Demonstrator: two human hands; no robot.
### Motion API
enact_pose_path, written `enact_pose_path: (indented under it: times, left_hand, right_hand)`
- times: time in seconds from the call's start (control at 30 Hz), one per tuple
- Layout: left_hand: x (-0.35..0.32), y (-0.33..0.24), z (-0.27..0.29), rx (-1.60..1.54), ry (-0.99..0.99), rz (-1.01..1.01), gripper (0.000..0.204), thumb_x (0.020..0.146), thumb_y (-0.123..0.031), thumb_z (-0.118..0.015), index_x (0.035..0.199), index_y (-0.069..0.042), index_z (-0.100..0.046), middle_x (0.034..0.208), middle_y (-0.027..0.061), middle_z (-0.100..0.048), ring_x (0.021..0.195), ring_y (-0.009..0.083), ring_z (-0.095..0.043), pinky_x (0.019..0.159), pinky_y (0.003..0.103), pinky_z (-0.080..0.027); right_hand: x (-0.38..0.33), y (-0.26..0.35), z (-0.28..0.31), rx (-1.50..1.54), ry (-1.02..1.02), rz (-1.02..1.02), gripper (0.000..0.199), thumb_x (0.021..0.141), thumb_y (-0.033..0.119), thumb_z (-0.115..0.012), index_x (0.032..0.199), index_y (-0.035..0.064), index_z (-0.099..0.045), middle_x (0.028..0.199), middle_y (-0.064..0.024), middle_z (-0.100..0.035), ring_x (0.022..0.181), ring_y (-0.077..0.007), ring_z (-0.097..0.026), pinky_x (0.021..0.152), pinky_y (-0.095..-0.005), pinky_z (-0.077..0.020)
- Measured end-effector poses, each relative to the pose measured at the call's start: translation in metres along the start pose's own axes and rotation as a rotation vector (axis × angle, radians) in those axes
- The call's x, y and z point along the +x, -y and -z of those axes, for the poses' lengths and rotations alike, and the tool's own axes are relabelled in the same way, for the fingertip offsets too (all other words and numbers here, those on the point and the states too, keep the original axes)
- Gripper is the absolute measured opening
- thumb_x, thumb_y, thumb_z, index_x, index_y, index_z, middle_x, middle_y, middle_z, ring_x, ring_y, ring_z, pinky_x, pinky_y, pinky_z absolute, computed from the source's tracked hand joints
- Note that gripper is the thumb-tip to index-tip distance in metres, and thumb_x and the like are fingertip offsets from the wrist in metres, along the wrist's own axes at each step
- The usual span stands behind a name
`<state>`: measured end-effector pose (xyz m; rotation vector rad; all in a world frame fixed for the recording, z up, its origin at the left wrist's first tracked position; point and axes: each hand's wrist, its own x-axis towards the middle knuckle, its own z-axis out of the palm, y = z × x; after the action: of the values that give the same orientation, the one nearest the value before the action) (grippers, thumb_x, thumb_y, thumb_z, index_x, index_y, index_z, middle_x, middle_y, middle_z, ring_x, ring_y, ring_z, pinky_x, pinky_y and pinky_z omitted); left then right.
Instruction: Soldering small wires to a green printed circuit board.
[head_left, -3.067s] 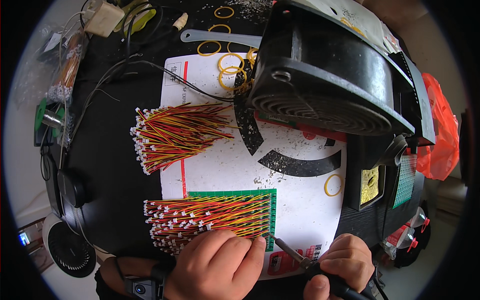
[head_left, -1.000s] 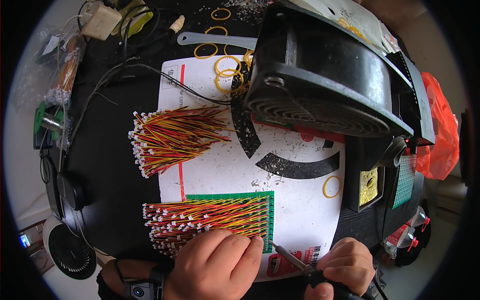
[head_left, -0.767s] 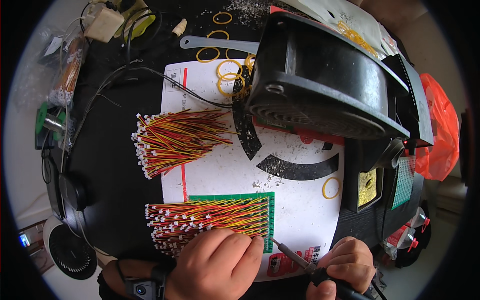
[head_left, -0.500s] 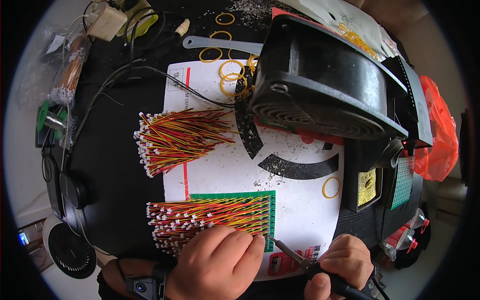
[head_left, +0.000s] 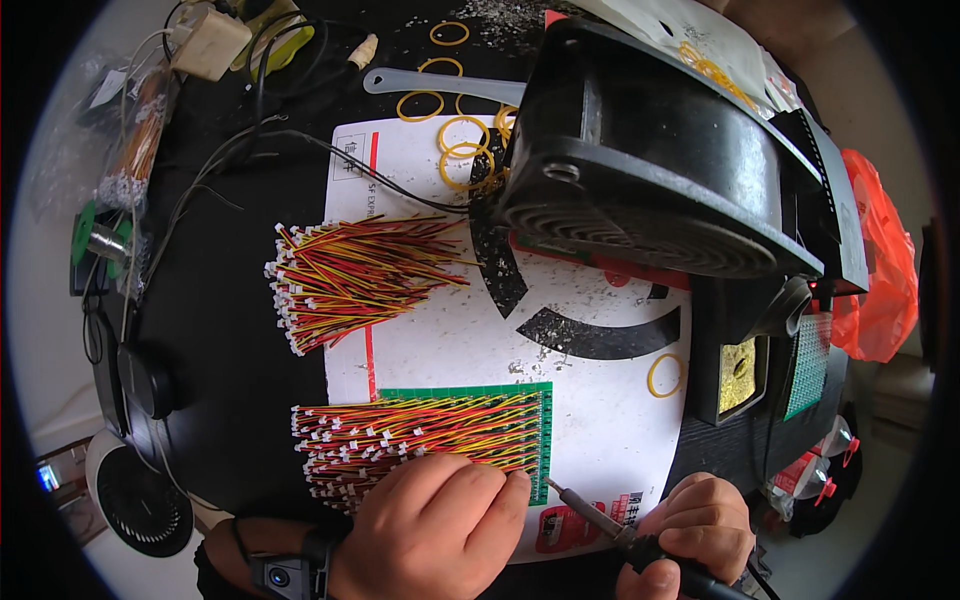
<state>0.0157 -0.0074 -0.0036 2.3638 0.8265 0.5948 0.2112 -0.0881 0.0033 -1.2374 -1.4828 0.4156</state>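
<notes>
My left hand (head_left: 440, 520) is closed over a green circuit board (head_left: 545, 420), its bent fingers pressed down on the wires there. The fingertips reach the board's right edge; the exact grip is hidden underneath. Rows of red, black and yellow wires (head_left: 450, 430) with white connectors cross the board, connectors to the left. My right hand (head_left: 700, 530) is wrapped around the dark handle of a soldering iron (head_left: 597, 515). Its tip points up and left, just right of the board near my left fingertips. A loose bundle of similar wires (head_left: 365, 270) lies beyond the board.
A big black fan (head_left: 650, 170) stands at the back right over the white sheet (head_left: 610, 410). To its front sits a holder with a yellow cleaning pad (head_left: 738, 375), beside another green board (head_left: 808, 365). Rubber bands (head_left: 465, 165) lie at the back, a solder spool (head_left: 105, 240) at left.
The soldering iron and my right hand have shifted slightly right, drawing the tip a little away from the board's edge. My left hand stays in place.
</notes>
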Motion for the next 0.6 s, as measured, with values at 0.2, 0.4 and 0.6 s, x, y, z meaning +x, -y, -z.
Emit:
enact_pose_path:
  times: [0.2, 0.4, 0.6]
  left_hand:
    - [0.000, 0.001, 0.001, -0.023, -0.016, 0.014, 0.018, 0.074, 0.003, -0.067, 0.092, 0.006, -0.067, 0.083, 0.0134, -0.060, 0.071, 0.0284, -0.060, 0.065, 0.035, -0.051]
    - [0.004, 0.007, 0.000, -0.017, 0.004, -0.026, 0.020, 0.071, 0.003, -0.069, 0.091, 0.006, -0.070, 0.081, 0.0115, -0.060, 0.069, 0.0266, -0.060, 0.062, 0.034, -0.052]
    - [0.014, 0.006, 0.010, 0.011, -0.004, -0.023, 0.021, 0.069, 0.004, -0.071, 0.090, 0.004, -0.072, 0.083, 0.0096, -0.063, 0.070, 0.0260, -0.061, 0.064, 0.033, -0.053]
  right_hand:
    - [-0.011, 0.008, -0.006, -0.141, -0.023, -0.144, 0.026, 0.084, 0.024, -0.070, 0.080, 0.0022, -0.056, 0.060, -0.0040, -0.052, 0.049, -0.0133, -0.047, 0.046, -0.0282, -0.0374]
    - [-0.021, 0.004, -0.016, -0.228, -0.163, -0.181, 0.034, 0.086, 0.036, -0.071, 0.078, 0.0084, -0.053, 0.060, -0.0003, -0.049, 0.050, -0.0107, -0.046, 0.047, -0.0263, -0.0356]
    - [-0.007, -0.002, -0.010, -0.041, -0.176, 0.058, 0.021, 0.087, 0.017, -0.061, 0.090, -0.0034, -0.056, 0.056, -0.0073, -0.047, 0.044, -0.0137, -0.040, 0.041, -0.0280, -0.0308]
